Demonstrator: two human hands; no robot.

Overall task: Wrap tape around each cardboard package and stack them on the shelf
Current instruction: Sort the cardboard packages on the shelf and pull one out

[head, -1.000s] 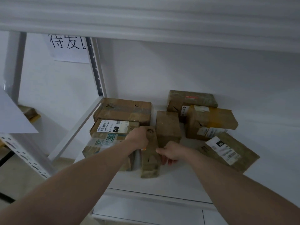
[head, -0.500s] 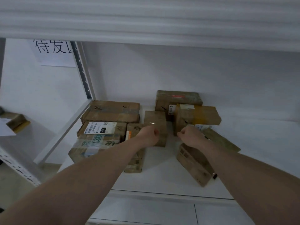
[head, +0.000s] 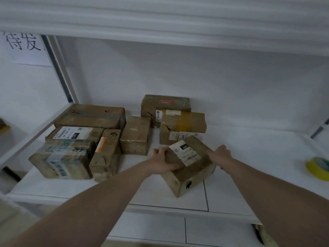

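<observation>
Gripping brown labelled cardboard box (head: 191,164) near white shelf (head: 231,198) front edge, left hand (head: 162,162) and right hand (head: 221,154) fingers clasping opposite sides; looks stiff, light

Single head-worn wide-angle view, looking forward and down into a white metal shelf (head: 249,157) from standing height, close enough for both forearms to reach in from the bottom edge. Faces the white back wall; the upper shelf board's underside (head: 160,18) fills the top. Brown cardboard packages (head: 135,134) sit mid-frame; strong bending at the edges. No second view.
</observation>
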